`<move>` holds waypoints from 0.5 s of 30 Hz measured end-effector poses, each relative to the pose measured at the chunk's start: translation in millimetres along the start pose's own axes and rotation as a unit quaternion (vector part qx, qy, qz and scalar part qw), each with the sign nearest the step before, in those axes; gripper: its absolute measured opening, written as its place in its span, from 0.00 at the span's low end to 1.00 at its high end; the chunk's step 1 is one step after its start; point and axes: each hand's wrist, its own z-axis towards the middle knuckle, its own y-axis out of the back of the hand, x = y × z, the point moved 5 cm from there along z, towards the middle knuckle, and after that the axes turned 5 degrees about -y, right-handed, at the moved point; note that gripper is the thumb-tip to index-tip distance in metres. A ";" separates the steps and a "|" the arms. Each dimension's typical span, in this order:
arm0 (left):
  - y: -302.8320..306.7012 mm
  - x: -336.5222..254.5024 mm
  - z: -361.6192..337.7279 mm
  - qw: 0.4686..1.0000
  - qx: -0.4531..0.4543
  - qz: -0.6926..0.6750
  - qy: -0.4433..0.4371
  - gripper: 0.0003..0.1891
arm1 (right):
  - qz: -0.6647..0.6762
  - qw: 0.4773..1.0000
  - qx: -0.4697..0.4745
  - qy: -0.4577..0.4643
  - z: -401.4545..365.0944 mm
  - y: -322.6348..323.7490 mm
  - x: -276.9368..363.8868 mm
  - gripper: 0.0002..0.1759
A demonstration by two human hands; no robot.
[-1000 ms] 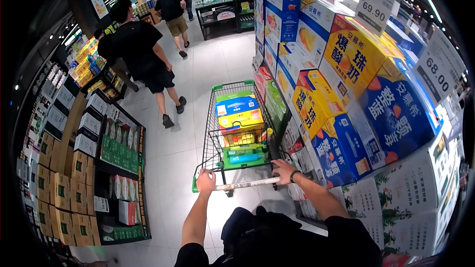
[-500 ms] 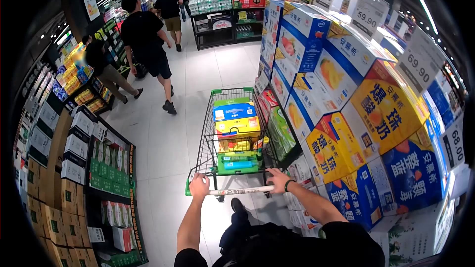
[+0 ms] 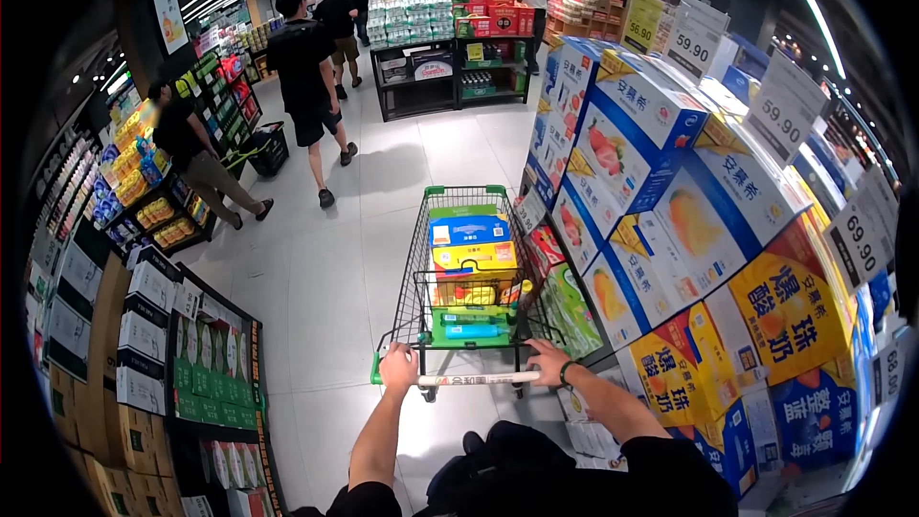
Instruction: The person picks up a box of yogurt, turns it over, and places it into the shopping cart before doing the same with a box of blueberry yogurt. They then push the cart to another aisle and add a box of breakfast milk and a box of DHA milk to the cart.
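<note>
My left hand [image 3: 399, 367] is closed round the left end of the pale handle [image 3: 479, 378] of a wire shopping cart [image 3: 418, 268] with green corners. My right hand [image 3: 549, 362], with a dark band at its wrist, is closed on the handle's right end. Inside the cart lie a blue-and-white box [image 3: 467, 230], a yellow box [image 3: 474, 257] behind the child-seat wires, and yellow packs. Nearest the handle, a light blue item [image 3: 471, 332] rests on something green.
Stacked milk cartons [image 3: 689, 215] with price signs rise close on the right. Dark shelves of boxes [image 3: 215, 345] line the left. Ahead stands a display [image 3: 414, 72]. Several people are ahead; one [image 3: 182, 139] stands at the left beside a shopping basket [image 3: 271, 151].
The cart and my hands have advanced along the aisle; the right-hand cartons sit nearer and lower. The walking people have moved, and the basket at the left shows more fully.
</note>
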 end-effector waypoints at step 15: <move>-31.3 14.8 204.7 0.991 -0.031 0.122 -0.042 0.08 | 0.003 1.000 -0.003 -0.028 169.6 79.3 -45.6 0.26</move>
